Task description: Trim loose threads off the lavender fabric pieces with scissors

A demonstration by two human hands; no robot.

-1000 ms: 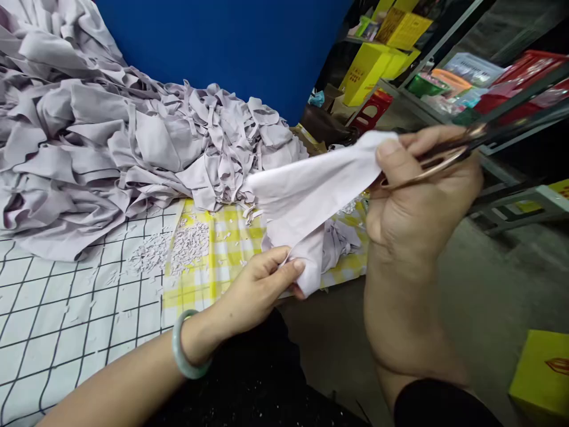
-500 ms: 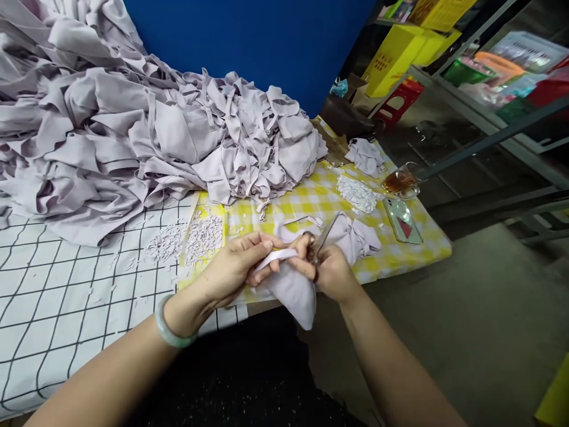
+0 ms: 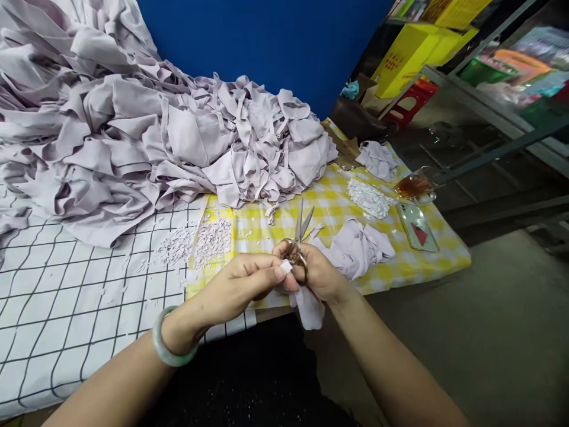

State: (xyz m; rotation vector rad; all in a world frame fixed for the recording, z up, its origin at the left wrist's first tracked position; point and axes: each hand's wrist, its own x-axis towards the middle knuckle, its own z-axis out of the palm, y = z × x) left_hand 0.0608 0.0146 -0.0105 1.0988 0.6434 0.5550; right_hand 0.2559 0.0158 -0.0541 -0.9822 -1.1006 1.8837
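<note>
My right hand (image 3: 320, 274) grips a pair of gold-handled scissors (image 3: 299, 236) whose blades point up and away, slightly apart. My left hand (image 3: 242, 287), with a pale green bangle (image 3: 165, 350) on the wrist, pinches a small white tag on a pale lilac cloth piece (image 3: 309, 306) that hangs down between both hands at the table's near edge. Both hands meet just in front of my dark lap.
A big heap of lilac garments (image 3: 146, 136) fills the back of the table. Several small white snippets (image 3: 195, 240) lie on the checked cloths. A folded lilac piece (image 3: 355, 246), a phone (image 3: 416, 228), a glass of tea (image 3: 413, 185) and another snippet pile (image 3: 370, 198) sit right.
My hands came down from a raised spread of cloth to the table's edge. The scissors now point upward, and the left fingers have shifted onto the small tag.
</note>
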